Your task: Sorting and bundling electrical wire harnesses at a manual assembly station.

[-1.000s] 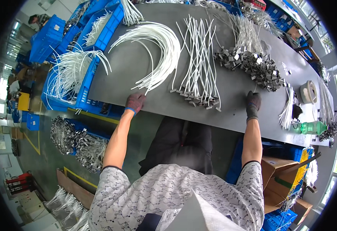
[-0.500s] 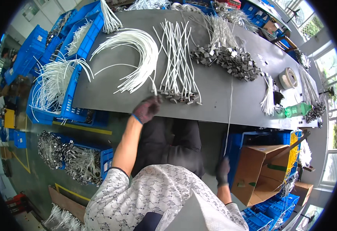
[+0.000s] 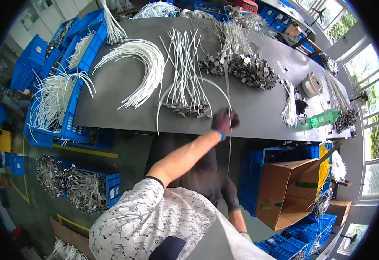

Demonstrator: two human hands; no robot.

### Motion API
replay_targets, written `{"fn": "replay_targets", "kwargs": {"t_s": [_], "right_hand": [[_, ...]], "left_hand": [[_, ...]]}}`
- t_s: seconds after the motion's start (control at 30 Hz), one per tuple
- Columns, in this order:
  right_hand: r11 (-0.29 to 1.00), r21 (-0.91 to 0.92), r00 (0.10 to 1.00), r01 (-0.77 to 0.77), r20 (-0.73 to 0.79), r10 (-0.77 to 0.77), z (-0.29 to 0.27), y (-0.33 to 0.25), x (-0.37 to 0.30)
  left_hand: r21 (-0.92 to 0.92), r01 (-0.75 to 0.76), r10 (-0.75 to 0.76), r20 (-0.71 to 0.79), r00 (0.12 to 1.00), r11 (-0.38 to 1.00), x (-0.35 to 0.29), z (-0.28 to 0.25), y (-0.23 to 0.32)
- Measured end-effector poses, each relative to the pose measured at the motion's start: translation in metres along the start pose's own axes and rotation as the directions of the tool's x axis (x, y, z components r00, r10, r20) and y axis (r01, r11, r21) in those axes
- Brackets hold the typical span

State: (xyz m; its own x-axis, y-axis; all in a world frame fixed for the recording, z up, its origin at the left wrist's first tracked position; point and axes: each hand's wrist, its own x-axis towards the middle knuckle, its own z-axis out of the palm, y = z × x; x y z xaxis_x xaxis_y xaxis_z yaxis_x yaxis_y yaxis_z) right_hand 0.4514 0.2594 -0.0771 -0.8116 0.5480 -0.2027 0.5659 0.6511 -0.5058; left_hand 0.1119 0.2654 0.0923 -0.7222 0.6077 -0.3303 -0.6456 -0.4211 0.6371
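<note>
My left hand (image 3: 225,120), in a dark glove, reaches across to the right at the table's front edge. Its fingers are closed on one end of a white tube (image 3: 217,88), which arcs left over the bunch of tubes with metal pieces (image 3: 183,71). A thin pale strand (image 3: 229,151) runs from the grey metal pieces (image 3: 245,69) past this hand and down to my right hand. Lower, in front of my lap, my gloved right hand (image 3: 229,193) is closed at the strand's lower end; its fingers are partly blurred.
A curved bundle of white tubes (image 3: 152,69) lies left on the table (image 3: 111,115). Blue crates (image 3: 85,78) line the left side. At right are a tape roll (image 3: 312,84) and a green bottle (image 3: 326,118). Below stands an open cardboard box (image 3: 276,190).
My left hand has moved right from the tube bundle, drawing one white tube along into an arc. The right hand has shifted left and slightly down with the strand.
</note>
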Motion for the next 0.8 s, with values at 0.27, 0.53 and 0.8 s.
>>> {"fn": "replay_targets", "kwargs": {"t_s": [0.27, 0.53, 0.8], "right_hand": [[0.974, -0.224, 0.959, -0.042, 0.264, 0.102, -0.009, 0.017, 0.026], [0.98, -0.195, 0.957, 0.035, 0.29, 0.024, 0.006, 0.004, 0.006], [0.993, -0.096, 0.913, 0.067, 0.408, -0.022, -0.03, -0.006, 0.002]], "left_hand": [[0.095, -0.657, 0.664, -0.141, 0.734, 0.747, 0.058, -0.009, 0.164], [0.558, -0.074, -0.004, 0.136, 0.991, 0.827, 0.027, -0.054, 0.115], [0.514, -0.049, -0.054, 0.184, 0.981, 0.856, -0.009, -0.097, 0.028]]}}
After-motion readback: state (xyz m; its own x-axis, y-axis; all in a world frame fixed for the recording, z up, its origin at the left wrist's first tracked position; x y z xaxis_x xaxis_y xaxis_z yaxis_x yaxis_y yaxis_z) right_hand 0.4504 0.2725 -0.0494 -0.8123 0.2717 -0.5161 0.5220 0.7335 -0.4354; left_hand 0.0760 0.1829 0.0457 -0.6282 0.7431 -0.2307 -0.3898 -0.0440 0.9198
